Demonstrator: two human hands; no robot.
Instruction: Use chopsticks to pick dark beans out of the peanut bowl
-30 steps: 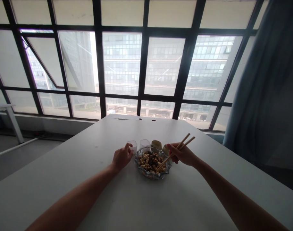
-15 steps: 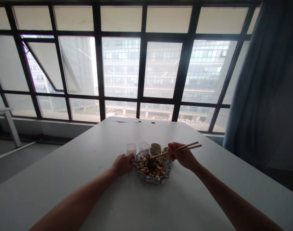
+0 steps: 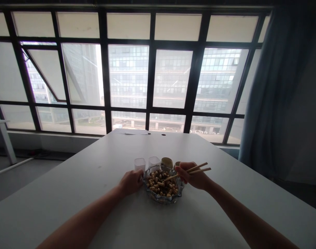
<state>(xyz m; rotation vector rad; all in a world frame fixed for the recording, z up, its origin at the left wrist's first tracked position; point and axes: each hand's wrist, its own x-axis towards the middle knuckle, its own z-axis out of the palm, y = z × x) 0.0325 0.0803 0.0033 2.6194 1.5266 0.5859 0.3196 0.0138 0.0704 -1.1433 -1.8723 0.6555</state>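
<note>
A scalloped clear glass bowl (image 3: 161, 199) on the table holds pale-brown nuts (image 3: 156, 184) that look like peanuts, with darker bits among them. My left hand (image 3: 131, 182) is closed on the bowl's left rim, its fingertips partly hidden. From the right, my right hand (image 3: 195, 177) grips a pair of wooden chopsticks (image 3: 201, 168). Their tips reach down among the nuts near the bowl's middle; whether they pinch anything is too small to tell. Just behind the bowl stand two clear plastic cups (image 3: 140, 163) and two yellowish cups (image 3: 167, 162), the rightmost partly covered by my right hand.
The white table (image 3: 116, 218) stretches away towards a wall of dark-framed windows (image 3: 128, 76). Papers (image 3: 133, 132) lie at its far end, near two dark holes. A blue-grey curtain (image 3: 261, 93) hangs at the right. Another white table (image 3: 3, 138) shows at the left edge.
My right hand has moved left and lower, and the chopsticks have shifted among the nuts. The dark patch mid-bowl is now less exposed. My left hand stays at the rim; the view has tilted slightly.
</note>
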